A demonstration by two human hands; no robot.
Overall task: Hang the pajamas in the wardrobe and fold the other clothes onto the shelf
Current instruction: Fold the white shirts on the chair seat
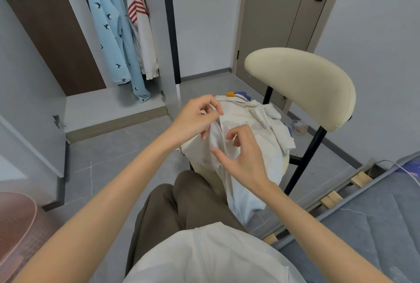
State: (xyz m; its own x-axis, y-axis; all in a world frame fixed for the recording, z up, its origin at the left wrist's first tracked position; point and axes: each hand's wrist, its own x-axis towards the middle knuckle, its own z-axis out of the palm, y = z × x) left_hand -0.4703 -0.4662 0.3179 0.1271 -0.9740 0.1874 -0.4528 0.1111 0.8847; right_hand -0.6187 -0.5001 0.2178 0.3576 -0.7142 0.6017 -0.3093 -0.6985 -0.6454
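- Head view, the hands: the left hand (197, 119) sits just above frame centre, fingers curled, thumb and forefinger pinching a raised edge of the cream garment (254, 130).
- The right hand (246, 155) is just below it, toward 5 o'clock. Its thumb lies out along the cloth and its fingers are bent over the front seam. I cannot tell whether it has actually closed on the fabric.
- Where the work is: the cream garment lies heaped on the seat of the chair (302, 82), at 2 o'clock from centre, and trails down over the person's knee. A blue piece (242, 95) and a small orange tag (230, 94) peek out at the far edge of the pile.
- Done so far, as I judge it: the blue bird-print pajamas (109, 32) already hang in the wardrobe (113, 110) at 11 o'clock, with a white top bearing red stripes (138, 23) beside them.
- Left to do: the chair pile is not yet folded, and nothing lies on the wardrobe's visible ledge (any shelf higher up is out of sight).
- Writing: pale tone-on-tone lettering crosses the chest of the cream garment, too faint and creased to read. The red stripes carry no words.
- Surroundings: a pink basket (16, 226) at 8 o'clock and a grey mattress (375, 219) at 4 o'clock.
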